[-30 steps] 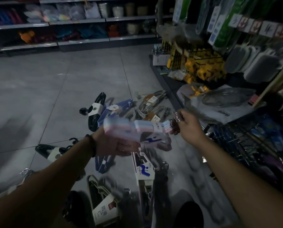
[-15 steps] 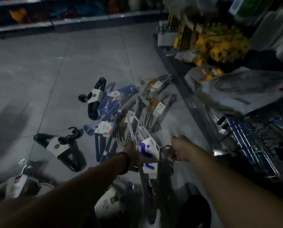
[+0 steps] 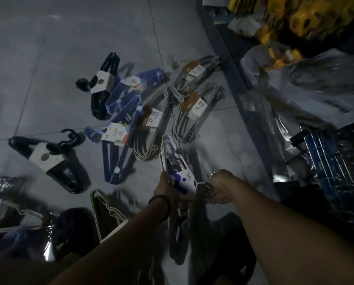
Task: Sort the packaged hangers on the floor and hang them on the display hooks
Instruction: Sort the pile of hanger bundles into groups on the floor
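Dim shop aisle.
You look down on grey floor tiles point(image 3: 59, 48) (glossy); a dark shelf base point(image 3: 230, 64) runs along the right.

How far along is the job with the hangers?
Done: nothing visibly hung. In hand: left hand and right hand grip one white pack. To do: black packs, blue packs and grey packs lie on the floor.

Three brown-labelled packs point(image 3: 195, 105), two hands point(image 3: 221, 190)

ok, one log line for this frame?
phase: sorting | left hand: grips white hanger pack at label | right hand: grips its hook end | other packs: lying on floor
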Tool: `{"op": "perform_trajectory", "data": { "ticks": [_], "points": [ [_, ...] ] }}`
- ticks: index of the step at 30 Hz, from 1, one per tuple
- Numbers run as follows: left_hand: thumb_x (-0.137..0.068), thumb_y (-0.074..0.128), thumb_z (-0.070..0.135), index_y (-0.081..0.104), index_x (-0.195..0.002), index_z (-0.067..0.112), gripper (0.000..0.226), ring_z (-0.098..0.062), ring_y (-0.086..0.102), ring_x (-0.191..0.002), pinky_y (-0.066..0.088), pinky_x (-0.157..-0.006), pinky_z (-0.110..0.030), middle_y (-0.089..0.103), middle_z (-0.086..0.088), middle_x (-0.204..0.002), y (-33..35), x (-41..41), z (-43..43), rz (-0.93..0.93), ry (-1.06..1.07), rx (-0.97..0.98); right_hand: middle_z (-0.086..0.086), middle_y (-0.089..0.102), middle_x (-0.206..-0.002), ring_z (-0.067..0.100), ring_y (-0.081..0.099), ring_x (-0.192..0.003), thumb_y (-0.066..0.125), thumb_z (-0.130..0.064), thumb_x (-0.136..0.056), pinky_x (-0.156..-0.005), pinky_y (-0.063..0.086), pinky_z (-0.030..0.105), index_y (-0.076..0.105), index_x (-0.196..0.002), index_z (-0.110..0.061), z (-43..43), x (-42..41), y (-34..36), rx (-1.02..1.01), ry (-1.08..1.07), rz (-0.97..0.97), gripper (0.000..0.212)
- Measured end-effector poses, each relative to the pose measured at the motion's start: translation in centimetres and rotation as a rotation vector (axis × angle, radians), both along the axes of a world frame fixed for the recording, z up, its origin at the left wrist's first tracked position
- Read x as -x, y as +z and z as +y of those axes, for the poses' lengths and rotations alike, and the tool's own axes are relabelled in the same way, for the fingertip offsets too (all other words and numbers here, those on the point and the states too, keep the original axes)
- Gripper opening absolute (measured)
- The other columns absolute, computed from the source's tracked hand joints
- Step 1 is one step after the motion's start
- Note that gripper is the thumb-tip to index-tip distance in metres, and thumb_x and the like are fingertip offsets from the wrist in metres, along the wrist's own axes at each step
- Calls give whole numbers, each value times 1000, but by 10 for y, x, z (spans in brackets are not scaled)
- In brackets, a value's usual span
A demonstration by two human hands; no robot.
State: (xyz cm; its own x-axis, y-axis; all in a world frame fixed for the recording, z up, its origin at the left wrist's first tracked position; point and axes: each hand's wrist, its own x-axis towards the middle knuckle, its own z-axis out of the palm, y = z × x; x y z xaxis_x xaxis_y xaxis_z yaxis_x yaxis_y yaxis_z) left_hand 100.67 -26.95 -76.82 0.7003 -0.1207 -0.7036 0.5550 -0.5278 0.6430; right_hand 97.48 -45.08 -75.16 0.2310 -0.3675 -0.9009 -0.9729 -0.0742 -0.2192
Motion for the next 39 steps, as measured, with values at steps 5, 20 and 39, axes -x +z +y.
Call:
{"op": "perform_trajectory", "data": {
  "ticks": [5, 20, 39],
  "points": [
    [-102, 54, 15, 31, -157, 27, 61, -36, 57, -125, 49, -89, -37, 54, -18, -141, -5, -6, -5, -49, -112, -161, 26, 70, -106, 38, 72, -83, 47, -25, -108, -82, 61, 43, 62, -110, 1, -2, 5, -9, 7, -21, -93, 29],
    [-87, 77, 28, 48, -137, 12, 59, -26, 62, -110, 56, -96, -38, 56, -11, -126, 45, -3, 6, -12, -350, -364, 26, 63, -116, 44, 72, -96, 51, -25, -102, -87, 61, 49, 58, -117, 2, 10, 4, 39, 188, 202, -98, 31],
    [-102, 51, 46, 68, -115, 30, 27, -17, 66, -94, 56, -77, -33, 71, 1, -115, 264, 32, 219, -499, -754, -692, 4, 69, -128, 22, 63, -101, 56, -57, -101, -89, 51, 34, 62, -139, -23, 183, 66, 248, 344, 1125, -679, 52]
  ]
}}
